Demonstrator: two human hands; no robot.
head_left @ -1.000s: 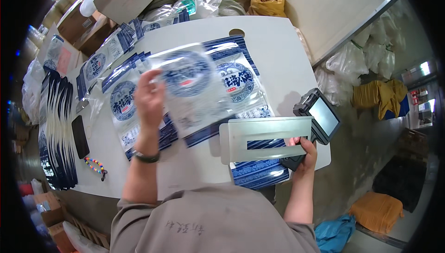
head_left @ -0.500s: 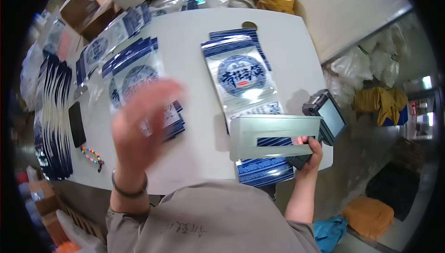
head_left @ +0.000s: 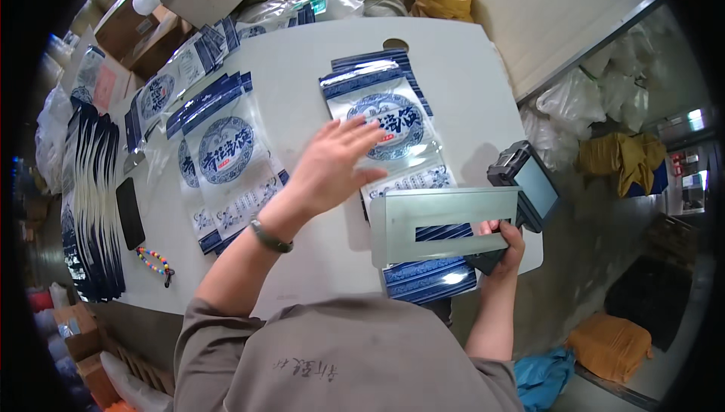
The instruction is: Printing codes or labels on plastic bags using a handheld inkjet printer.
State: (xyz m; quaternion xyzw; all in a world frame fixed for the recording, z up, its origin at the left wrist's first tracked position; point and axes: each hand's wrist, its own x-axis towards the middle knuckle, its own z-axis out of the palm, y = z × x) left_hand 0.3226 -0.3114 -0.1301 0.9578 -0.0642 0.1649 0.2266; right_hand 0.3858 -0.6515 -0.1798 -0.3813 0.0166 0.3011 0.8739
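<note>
My left hand (head_left: 340, 163) is open, fingers spread, over the lower left of the right stack of blue-and-white printed plastic bags (head_left: 381, 98). My right hand (head_left: 504, 246) grips a black handheld device (head_left: 527, 185) with a screen and an attached pale metal plate (head_left: 445, 206) with a long slot, low over the stack's near end. A second pile of the same bags (head_left: 223, 151) lies left of my left arm. Farther left are a long fanned row of bags (head_left: 94, 208), a black phone (head_left: 130, 214) and a colorful bead strap (head_left: 153, 261).
The white table (head_left: 302, 64) has more bags (head_left: 158, 95) at its back left, with cardboard boxes (head_left: 128, 23) and wrapped sacks (head_left: 442, 0) beyond. A pale panel (head_left: 551, 12) rises at back right. Hanging clear plastic bags (head_left: 566, 110) and an orange bundle (head_left: 608, 344) are off the table's right.
A clear bag that my left hand was lifting now lies flat. My left hand drew back, then swung rightward to the right stack. My right hand and device shifted slightly right.
</note>
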